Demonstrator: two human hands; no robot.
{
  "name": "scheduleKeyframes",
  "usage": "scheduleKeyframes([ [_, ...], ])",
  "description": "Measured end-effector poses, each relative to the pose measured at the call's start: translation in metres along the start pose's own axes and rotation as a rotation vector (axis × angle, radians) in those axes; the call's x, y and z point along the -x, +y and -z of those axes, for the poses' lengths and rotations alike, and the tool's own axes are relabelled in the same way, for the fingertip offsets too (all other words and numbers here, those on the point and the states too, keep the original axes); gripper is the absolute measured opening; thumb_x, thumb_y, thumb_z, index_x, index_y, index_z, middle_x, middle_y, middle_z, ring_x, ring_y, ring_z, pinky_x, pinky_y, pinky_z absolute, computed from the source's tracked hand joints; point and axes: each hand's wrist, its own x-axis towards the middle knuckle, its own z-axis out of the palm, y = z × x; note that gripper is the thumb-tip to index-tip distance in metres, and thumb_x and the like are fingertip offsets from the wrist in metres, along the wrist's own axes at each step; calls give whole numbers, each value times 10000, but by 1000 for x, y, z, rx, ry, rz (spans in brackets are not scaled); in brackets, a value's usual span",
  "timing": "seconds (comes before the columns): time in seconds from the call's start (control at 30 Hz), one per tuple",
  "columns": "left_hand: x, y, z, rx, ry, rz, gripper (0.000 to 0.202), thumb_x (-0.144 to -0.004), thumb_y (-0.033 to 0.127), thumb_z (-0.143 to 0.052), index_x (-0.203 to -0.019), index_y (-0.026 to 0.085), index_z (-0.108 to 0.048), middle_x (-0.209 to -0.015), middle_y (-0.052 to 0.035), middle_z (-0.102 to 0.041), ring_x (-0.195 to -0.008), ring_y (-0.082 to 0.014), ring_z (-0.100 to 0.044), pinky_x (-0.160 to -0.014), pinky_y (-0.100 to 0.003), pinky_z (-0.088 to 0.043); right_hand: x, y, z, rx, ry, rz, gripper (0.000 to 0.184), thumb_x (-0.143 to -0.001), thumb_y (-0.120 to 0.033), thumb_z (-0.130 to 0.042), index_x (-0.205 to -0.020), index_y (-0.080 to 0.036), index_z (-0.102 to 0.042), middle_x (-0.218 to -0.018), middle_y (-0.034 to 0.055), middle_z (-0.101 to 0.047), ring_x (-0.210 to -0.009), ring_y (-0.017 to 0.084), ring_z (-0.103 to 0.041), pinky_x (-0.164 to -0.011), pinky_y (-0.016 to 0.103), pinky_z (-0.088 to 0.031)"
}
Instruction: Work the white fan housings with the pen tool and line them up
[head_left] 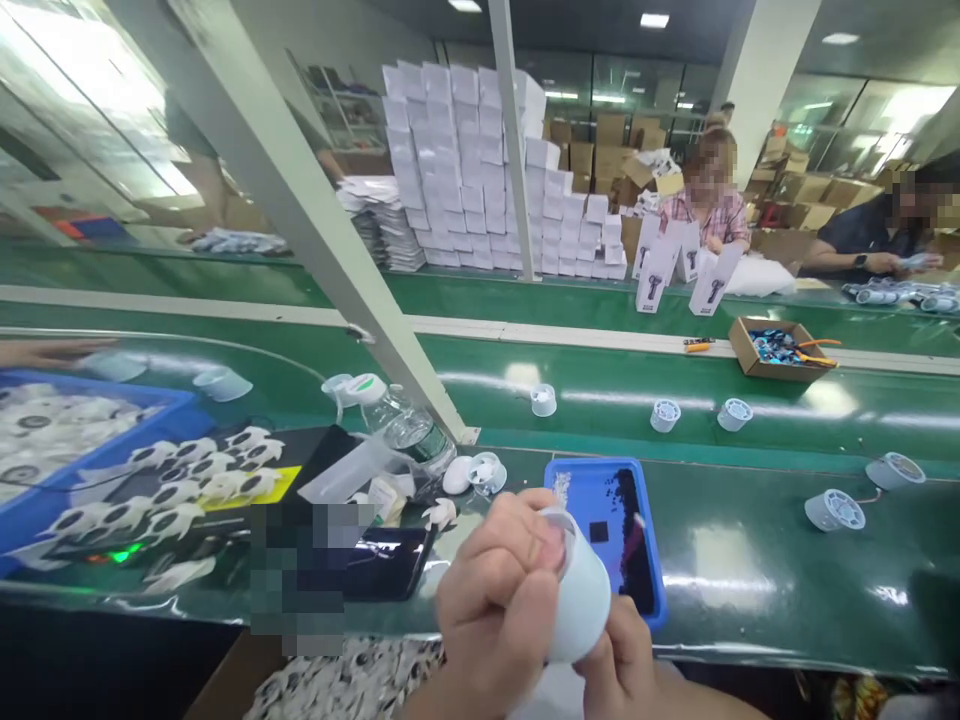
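Note:
A pale blue cup-shaped plastic housing (pixel 585 600) is held up between both hands, over the near edge of the green bench. My left hand (pixel 495 590) is closed around its left side, with fingers at the open rim. From below and to the right, my right hand (pixel 626 660) grips the lower part of the housing. Its inside is mostly hidden from me. Just behind the hands lies a blue tray (pixel 656 560) with small black parts and some small white parts. White fan-shaped parts (pixel 441 513) and another cup housing (pixel 487 474) sit to the left of it.
More cup housings (pixel 835 510) are spread over the green bench. A clear plastic bottle (pixel 405 425) stands by a slanted metal post (pixel 322 200). A blue crate (pixel 150 405) of white parts is at left. Across the bench, people work beside stacked white boxes (pixel 465 160).

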Motion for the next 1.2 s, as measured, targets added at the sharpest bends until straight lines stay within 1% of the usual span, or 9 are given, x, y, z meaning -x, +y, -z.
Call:
scheduleKeyframes([
  [0.03,-1,-2,-1,29,-57,-53,349,-839,201,-603,-525,184,-451,-561,28,-497,-607,-123,-469,-761,-355,-513,6,7,-4,10,131,-39,431,-981,-483,-379,-926,-242,-732,-521,7,-525,-434,155,-423,-451,287,-422],
  [0.17,-9,-19,-7,95,-157,-134,344,-903,267,-544,-584,186,-445,-627,18,-527,-653,-120,-531,-729,-309,-531,10,25,-14,-116,157,-217,444,-939,-572,-414,-819,-251,-697,-467,-21,-400,-397,154,-352,-395,290,-365],
  [0.33,-21,-47,-17,59,-321,150,208,-845,382,-652,-884,243,-501,-1087,-50,-643,-846,-153,-643,-709,-293,-543,-23,26,-4,-328,98,-349,449,-981,-537,-369,-767,-195,-565,-499,-65,-292,-428,91,-219,-399,242,-199],
  [0.43,-25,-61,-22,34,-449,392,293,-863,488,-599,-955,249,-457,-942,-29,-630,-688,-120,-599,-601,-255,-510,-40,28,5,-305,134,-366,427,-975,-541,-400,-775,-187,-530,-534,-68,-303,-471,86,-231,-435,245,-188],
  [0.67,-48,-85,-37,111,-632,613,510,-725,648,-656,-926,244,-418,-779,24,-545,-556,-104,-520,-510,-241,-457,-52,46,14,-219,183,-350,444,-983,-532,-366,-887,-165,-596,-510,-75,-321,-433,85,-261,-406,227,-221],
  [0.8,-92,-113,-37,-145,-569,445,450,-670,549,-711,-832,224,-446,-682,48,-480,-580,-107,-482,-554,-231,-418,-65,61,28,18,77,-295,343,-958,-432,-438,-970,-158,-645,-528,-56,-434,-463,100,-379,-449,230,-307],
  [0.9,-117,-151,-31,-560,-561,356,431,-669,467,-726,-865,237,-418,-681,54,-463,-595,-131,-474,-571,-249,-396,-73,78,39,151,169,-348,317,-917,-381,-471,-1094,-145,-585,-523,-79,-453,-439,110,-405,-451,235,-328],
  [1.07,-115,-212,-32,-851,-801,298,357,-647,279,-751,-932,213,-546,-931,-67,-568,-969,-286,-570,-889,-427,-449,-83,93,53,159,152,-382,222,-823,-399,-612,-873,-186,-573,-591,-55,-515,-505,118,-480,-506,244,-399],
  [1.2,-105,-226,-39,-849,-959,295,403,-661,89,-638,-1035,237,-650,-1260,-100,-536,-1280,-328,-432,-1102,-503,-292,-93,98,52,73,34,-332,238,-830,-426,-637,-814,-198,-570,-692,-16,-572,-598,129,-545,-603,271,-465],
])
